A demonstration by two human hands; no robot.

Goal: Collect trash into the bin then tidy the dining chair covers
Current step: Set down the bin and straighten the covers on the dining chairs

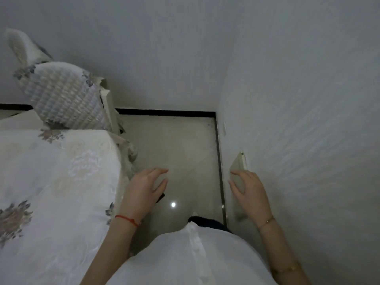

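A dining chair with a quilted white cover (65, 99) trimmed in a floral pattern stands at the upper left, against the back wall. Behind it, a second covered chair back (22, 46) pokes up. My left hand (144, 190) hovers over the floor beside the table edge, fingers relaxed and spread, holding nothing. My right hand (248, 192) is held near the right wall, fingers straight, also holding nothing. No bin and no trash appear in this view.
A table under a white floral embroidered cloth (51, 182) fills the left side. Glossy beige floor tiles (178, 145) lie between table and walls. A beige wall plate (239, 163) sits on the right wall (308, 140) just ahead of my right hand.
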